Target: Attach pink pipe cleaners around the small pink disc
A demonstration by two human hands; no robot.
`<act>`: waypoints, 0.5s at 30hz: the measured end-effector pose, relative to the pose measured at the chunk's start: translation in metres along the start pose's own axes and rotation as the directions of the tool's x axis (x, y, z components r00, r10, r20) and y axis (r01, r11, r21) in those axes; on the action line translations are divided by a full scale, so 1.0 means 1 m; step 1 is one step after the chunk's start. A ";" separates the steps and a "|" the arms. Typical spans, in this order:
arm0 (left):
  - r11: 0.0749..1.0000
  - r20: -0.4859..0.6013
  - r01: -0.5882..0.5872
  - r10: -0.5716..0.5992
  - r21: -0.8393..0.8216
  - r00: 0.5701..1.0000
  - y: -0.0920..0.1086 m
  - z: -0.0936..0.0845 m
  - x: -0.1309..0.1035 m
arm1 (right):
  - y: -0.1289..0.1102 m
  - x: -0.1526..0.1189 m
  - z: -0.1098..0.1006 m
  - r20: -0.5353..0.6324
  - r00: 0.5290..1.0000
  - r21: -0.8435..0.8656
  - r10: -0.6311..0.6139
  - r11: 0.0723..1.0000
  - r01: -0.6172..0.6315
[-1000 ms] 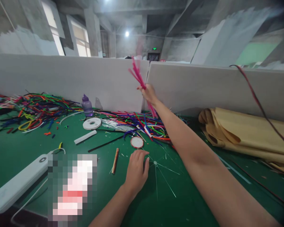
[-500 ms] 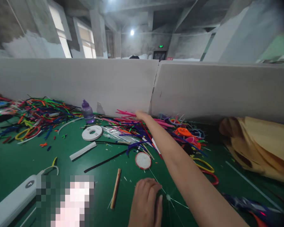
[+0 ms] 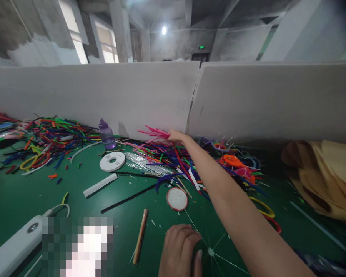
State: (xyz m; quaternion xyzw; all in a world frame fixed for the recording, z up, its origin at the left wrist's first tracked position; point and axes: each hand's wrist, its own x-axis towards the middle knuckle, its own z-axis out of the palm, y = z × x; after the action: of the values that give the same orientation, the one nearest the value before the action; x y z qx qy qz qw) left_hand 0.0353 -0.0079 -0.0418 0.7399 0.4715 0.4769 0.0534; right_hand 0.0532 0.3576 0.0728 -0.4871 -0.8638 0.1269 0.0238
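Strips [image 3: 155, 133] (pink) jut leftward from the right hand [image 3: 176, 136], fingers [image 3: 170, 134] closed around them.

The right arm [image 3: 229, 196], bare, stretches diagonally from the lower right corner up to the centre of the frame, its elbow nearly straight. There the right hand [image 3: 176, 135] points leftward, seen small, its fingers closed. At the bottom centre, the left hand [image 3: 178, 248] lies back upward, fingers bent over and close together, the thumb [image 3: 200, 258] apart on their right; its wrist is out of frame.
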 end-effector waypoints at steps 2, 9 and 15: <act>0.999 0.033 -0.042 0.042 0.024 0.999 -0.002 -0.003 0.001 | -0.001 -0.001 -0.006 -0.028 0.999 0.055 -0.019 0.998 0.020; 0.999 0.027 -0.046 0.045 0.029 0.999 0.000 -0.003 0.002 | -0.006 -0.007 -0.033 -0.183 0.983 0.167 -0.018 0.985 0.049; 0.999 -0.032 0.037 -0.038 -0.017 0.999 0.005 -0.002 0.002 | -0.015 -0.015 -0.077 -0.474 0.880 0.284 -0.029 0.941 0.184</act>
State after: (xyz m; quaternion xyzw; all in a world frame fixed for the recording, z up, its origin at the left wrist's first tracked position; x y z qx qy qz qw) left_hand 0.0379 -0.0098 -0.0367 0.7227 0.4820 0.4916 0.0608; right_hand 0.0613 0.3526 0.1524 -0.4437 -0.8265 0.1443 0.3150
